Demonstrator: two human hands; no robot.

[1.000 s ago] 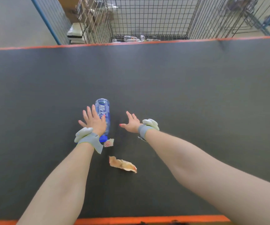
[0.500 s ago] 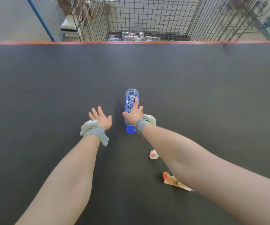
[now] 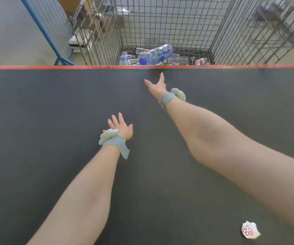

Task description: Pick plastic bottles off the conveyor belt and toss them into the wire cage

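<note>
One clear plastic bottle with a blue cap and blue label (image 3: 156, 54) is seen blurred beyond the orange far edge of the dark grey conveyor belt (image 3: 54, 106), inside the open-fronted wire cage (image 3: 162, 23), above several bottles already collected. The right hand (image 3: 157, 86) is stretched toward it, fingers spread and empty; the left hand (image 3: 120, 129) is likewise open. No bottle is shown left on the belt, only a small white-and-pink paper scrap (image 3: 250, 232).

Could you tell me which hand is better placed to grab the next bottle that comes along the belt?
Probably the left hand: it hovers open, low over the belt. The right hand is stretched toward the cage, where a bottle is blurred.
</note>
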